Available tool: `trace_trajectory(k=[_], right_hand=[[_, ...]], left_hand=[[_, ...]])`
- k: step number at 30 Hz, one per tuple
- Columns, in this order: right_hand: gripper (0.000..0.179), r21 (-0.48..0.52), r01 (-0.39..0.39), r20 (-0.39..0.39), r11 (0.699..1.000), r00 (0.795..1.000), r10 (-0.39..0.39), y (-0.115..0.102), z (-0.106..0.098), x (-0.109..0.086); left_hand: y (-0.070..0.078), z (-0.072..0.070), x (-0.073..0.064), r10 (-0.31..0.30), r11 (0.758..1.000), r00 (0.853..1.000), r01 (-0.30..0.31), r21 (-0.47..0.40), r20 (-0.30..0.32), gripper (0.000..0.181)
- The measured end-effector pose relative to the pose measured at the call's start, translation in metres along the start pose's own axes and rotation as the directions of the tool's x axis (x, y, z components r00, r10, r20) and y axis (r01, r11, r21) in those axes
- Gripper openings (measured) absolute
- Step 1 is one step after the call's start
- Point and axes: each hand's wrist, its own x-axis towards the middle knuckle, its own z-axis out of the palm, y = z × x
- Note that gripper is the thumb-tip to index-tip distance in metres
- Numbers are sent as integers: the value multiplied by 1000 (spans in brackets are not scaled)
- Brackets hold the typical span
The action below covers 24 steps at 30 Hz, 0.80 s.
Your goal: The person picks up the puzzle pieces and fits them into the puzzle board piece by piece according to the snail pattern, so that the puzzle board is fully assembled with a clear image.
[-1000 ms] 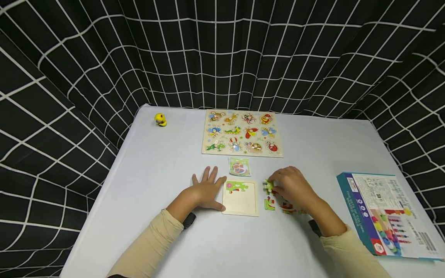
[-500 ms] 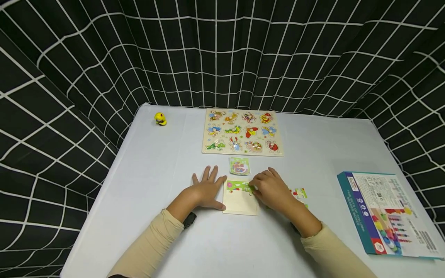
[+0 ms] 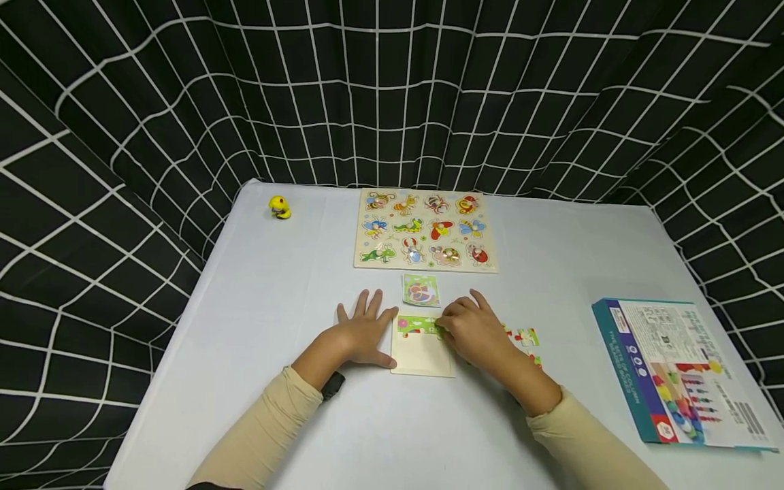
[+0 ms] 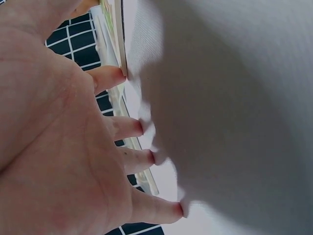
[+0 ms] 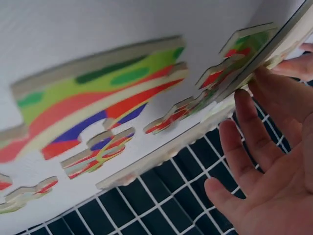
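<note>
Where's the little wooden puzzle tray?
In the head view, the tray sits just right of centre, between the left hand and the right hand, below the small picture card.

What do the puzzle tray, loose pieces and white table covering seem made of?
Puzzle tray: probably wood, matte, from its bare pale-tan surface.
Loose pieces: likely wood or fibreboard with a printed face; thick, plain greyish edges show beside bright colours.
White table covering: apparently matte fabric, as a fine weave shows in the left wrist view.

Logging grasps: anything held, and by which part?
The right hand seems to pinch a green puzzle piece; the exact spot is hidden. The left hand touches the tray.
</note>
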Motion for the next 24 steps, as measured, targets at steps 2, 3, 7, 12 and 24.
trace_trajectory(k=[2, 3, 7, 12, 24], right_hand=[[17, 2, 8, -6, 1000, 1000, -8, 1, 1, 0], [17, 4, 11, -7, 1000, 1000, -11, 2, 1, 0], [18, 22, 13, 6, 1000, 1000, -13, 3, 0, 1], [20, 101, 16, 53, 995, 998, -22, 7, -5, 0], [24, 240, -190, 105, 952, 980, 169, 45, -17, -31]], left_hand=[[1, 0, 0, 2, 1000, 1000, -2, 0, 0, 102], [1, -1, 0, 3, 1000, 1000, -3, -1, 0, 102], [1, -1, 0, 1, 1000, 1000, -1, -1, 0, 102], [1, 1, 0, 4, 1000, 1000, -4, -7, -4, 102], [0, 1, 0, 6, 1000, 1000, -6, -11, -3, 102]])
